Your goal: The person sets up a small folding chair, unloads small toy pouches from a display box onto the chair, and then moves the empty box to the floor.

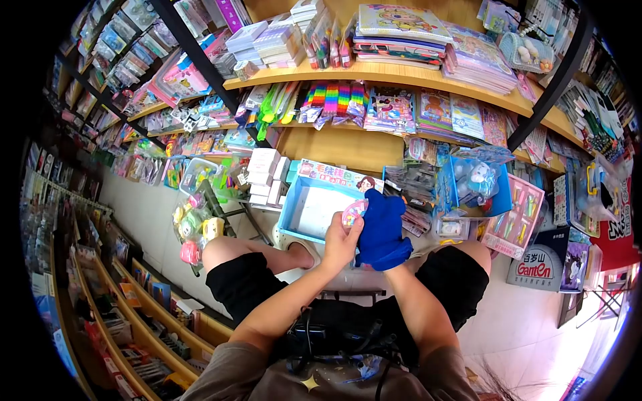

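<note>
My left hand is closed on a small round pink item with colourful bits in it, pinched between thumb and fingers. Beside it, my right hand is covered by a blue cloth that bunches around it as far as the wrist; the fingers are hidden. The cloth is right up against the pink item. Just past my left hand stands a light blue open box with a white inside and a printed back panel.
White boxes are stacked left of the open box. At right are a blue bin, a pink boxed set and a Ganten carton. Loaded shelves rise ahead. Bagged toys hang near my left knee; wooden racks line the left.
</note>
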`<state>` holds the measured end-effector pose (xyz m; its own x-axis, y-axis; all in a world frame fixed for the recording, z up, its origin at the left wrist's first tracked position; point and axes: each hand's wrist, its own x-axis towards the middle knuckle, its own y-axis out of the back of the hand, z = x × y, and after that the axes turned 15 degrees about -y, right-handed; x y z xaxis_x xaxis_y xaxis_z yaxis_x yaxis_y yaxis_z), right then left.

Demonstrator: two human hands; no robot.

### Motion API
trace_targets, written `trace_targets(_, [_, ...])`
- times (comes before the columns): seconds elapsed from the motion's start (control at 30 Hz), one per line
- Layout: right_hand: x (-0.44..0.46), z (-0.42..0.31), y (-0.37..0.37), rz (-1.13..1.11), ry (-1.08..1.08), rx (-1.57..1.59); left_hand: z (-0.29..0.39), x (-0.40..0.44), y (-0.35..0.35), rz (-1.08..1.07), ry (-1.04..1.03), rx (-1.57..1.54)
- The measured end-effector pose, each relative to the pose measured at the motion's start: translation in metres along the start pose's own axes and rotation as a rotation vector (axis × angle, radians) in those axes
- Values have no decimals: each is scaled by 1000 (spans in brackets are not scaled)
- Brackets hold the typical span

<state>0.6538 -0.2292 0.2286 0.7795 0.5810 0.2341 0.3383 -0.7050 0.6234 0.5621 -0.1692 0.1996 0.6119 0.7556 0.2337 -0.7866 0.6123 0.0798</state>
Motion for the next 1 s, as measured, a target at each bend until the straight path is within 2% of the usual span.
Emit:
trace_targets(0.1, [5, 15, -4, -48, -31, 0, -8, -3, 16, -225, 2, -98])
trace_targets(0.2, [2, 21, -16, -46, 9, -136, 11, 4, 20, -11, 462, -725])
trace_targets(0.23, [-1, 22, -20, -34, 15, -118, 26, 11, 20, -3, 538, -914])
trace_targets(0.33, [-6, 20, -26, 4, -2, 112, 5, 11, 23, -102, 666, -1025])
trace_targets(0.43, [-12, 9, -24, -170, -83, -131, 0, 12, 15, -26, 616, -991])
trace_targets(0.47, [-8, -1, -15, -245, -43, -145, -1, 14, 13, 7, 582, -976])
trace_targets(0.5, [0, -14, -4, -321, -2, -157, 1, 14, 14, 35, 705, -1023])
trace_targets(0.53, [4, -21, 0, -400, 39, -166, 0, 12, 12, 43, 724, -954])
trace_targets(0.67, [-3, -1, -17, 9, 114, 67, 7, 6, 2, 7, 777, -771])
trace_targets(0.7, [2, 9, -20, 123, 190, -42, 4, 2, 0, -34, 766, -771])
trace_targets(0.87, [4, 86, -35, 177, 260, -322, 20, -3, 17, -126, 675, -877])
trace_targets(0.93, [10, 95, -34, 122, 202, -317, 31, -1, 29, -65, 699, -1076])
trace_targets(1.0, [15, 91, -27, 45, 100, -189, 30, 3, 40, -83, 657, -1148])
